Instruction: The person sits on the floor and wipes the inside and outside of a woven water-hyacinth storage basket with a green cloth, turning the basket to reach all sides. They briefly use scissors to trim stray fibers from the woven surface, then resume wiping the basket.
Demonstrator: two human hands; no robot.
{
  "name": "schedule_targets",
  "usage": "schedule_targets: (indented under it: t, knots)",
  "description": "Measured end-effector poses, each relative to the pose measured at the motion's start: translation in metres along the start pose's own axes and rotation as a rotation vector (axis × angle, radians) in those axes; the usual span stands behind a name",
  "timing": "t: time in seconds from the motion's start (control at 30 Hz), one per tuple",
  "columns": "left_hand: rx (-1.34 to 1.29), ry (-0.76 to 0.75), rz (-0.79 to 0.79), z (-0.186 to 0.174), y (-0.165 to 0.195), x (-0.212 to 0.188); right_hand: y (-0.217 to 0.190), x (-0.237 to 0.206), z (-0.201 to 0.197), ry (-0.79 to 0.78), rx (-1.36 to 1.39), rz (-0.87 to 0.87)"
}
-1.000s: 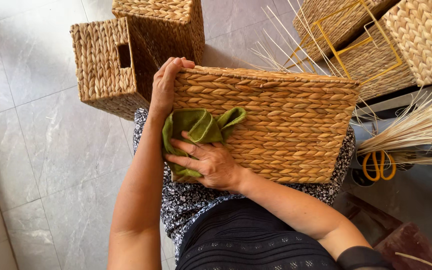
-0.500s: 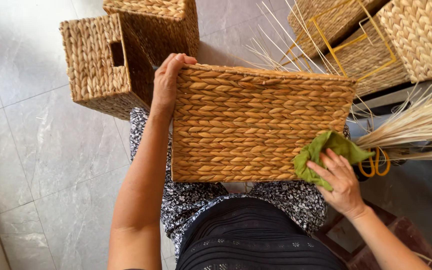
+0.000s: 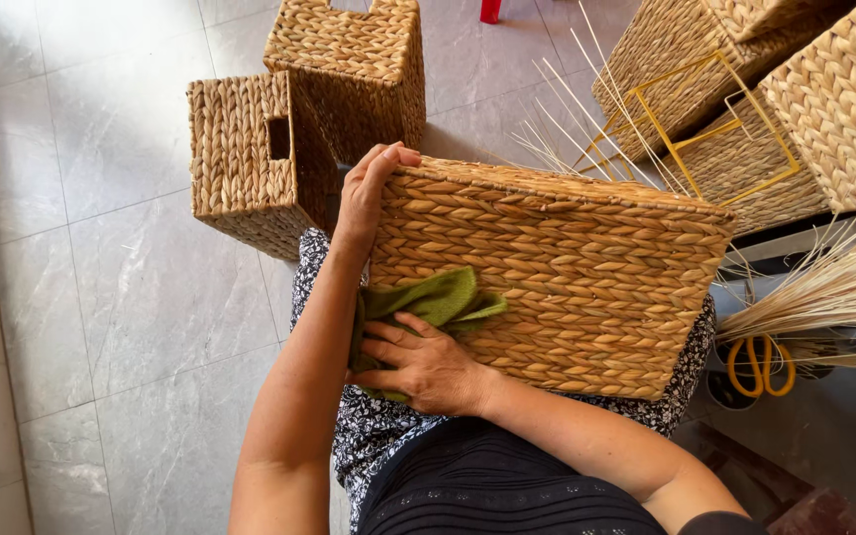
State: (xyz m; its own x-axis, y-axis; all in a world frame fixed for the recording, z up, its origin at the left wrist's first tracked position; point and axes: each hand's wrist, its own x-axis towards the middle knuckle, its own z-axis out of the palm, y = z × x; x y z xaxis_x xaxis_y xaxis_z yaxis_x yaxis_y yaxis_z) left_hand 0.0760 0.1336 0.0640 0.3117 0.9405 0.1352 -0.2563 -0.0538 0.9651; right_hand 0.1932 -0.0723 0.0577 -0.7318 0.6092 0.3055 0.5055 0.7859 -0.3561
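Note:
A woven straw basket (image 3: 587, 267) lies on its side across my lap. My left hand (image 3: 367, 194) grips its far left corner, fingers curled over the rim. My right hand (image 3: 426, 365) presses a green cloth (image 3: 435, 299) flat against the basket's side near the lower left edge, fingers spread over the cloth.
Two more woven baskets (image 3: 250, 159) stand on the grey tiled floor ahead. Further baskets (image 3: 824, 99) and a yellow wire frame (image 3: 686, 129) are stacked at the upper right. A bundle of pale straw (image 3: 824, 297) and yellow-handled scissors (image 3: 760, 362) lie at the right.
My right hand has swept the green cloth from the basket's right edge back across to its left side. My left hand has stayed on the corner.

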Motion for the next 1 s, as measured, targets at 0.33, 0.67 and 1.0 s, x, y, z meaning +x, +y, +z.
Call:
schedule_targets:
  t: [0.33,0.67,1.0]
  knots:
    - [-0.03,0.031,-0.023,-0.003,0.005,-0.007,0.069,-0.147,-0.037,0.414,-0.26,0.343]
    - [-0.066,0.032,0.05,-0.006,0.0,-0.006,0.077,-0.116,-0.064,0.576,-0.341,0.589]
    - [-0.26,0.065,-0.042,-0.02,-0.01,0.0,0.054,0.067,-0.056,0.33,-0.131,0.313]
